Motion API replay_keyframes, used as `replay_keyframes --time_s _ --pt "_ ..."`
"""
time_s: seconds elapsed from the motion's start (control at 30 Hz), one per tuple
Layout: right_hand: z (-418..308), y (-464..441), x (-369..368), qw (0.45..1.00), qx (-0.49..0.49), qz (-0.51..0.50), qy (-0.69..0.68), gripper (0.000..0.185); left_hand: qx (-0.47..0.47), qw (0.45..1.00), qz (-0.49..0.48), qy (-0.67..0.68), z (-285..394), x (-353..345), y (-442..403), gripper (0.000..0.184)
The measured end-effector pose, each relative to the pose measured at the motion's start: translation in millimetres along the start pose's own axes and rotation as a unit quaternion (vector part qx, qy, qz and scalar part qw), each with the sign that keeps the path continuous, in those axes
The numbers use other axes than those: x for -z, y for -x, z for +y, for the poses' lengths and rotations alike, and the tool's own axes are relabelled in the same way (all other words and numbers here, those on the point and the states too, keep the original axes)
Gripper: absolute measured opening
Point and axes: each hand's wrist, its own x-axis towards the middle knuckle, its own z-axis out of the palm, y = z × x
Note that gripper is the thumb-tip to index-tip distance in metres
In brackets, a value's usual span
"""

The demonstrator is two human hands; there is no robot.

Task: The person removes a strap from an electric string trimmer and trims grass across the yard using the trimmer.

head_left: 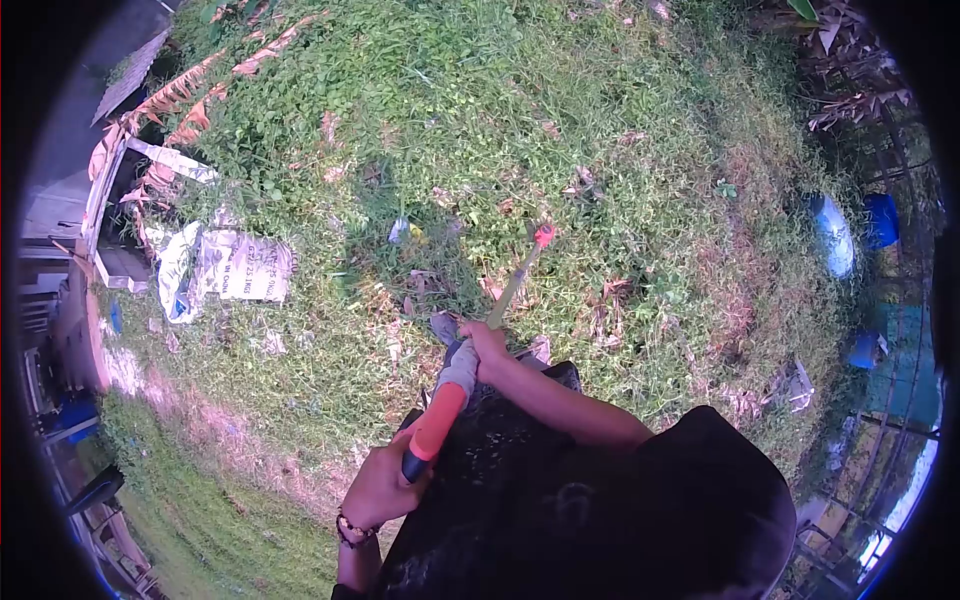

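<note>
A long tool (437, 418) runs up from the lower middle, with a black end, an orange section, a grey wrapped part and a thin yellow-green shaft. A bright red-pink piece (544, 235) shows at its far end, over the grass. My left hand (378, 487), with a beaded bracelet at the wrist, is closed round the black and orange end. Farther up, my right hand (484, 347) grips the tool near where the grey part meets the thin shaft. Dark clothing lies beneath both arms.
Grass and weeds (620, 130) surround me, with dry leaves scattered in them. White printed sacks (245, 265) lie at the left beside a wooden frame (100, 200). Blue containers (881, 221) and a fence (890, 420) stand at the right. A small white and yellow item (402, 232) lies ahead.
</note>
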Motion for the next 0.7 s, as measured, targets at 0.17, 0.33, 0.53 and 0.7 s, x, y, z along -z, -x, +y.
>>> replay_keyframes --time_s 0.17,0.33,0.53,0.7 --pt "12 -6 -16 0.993 0.011 -0.109 0.053 0.044 0.026 0.997 0.064 -0.042 9 -15 19 0.035" --pt "1 5 -74 0.983 0.031 -0.167 0.067 0.013 0.021 0.986 0.158 -0.037 5 -16 18 0.033" --pt "-36 -44 -157 0.959 -0.074 -0.272 0.004 0.018 0.067 0.963 0.224 -0.134 2 7 -59 0.031" --pt "-44 -68 -200 0.95 -0.12 -0.288 0.017 0.019 0.05 0.951 0.238 -0.194 -8 35 -91 0.034"
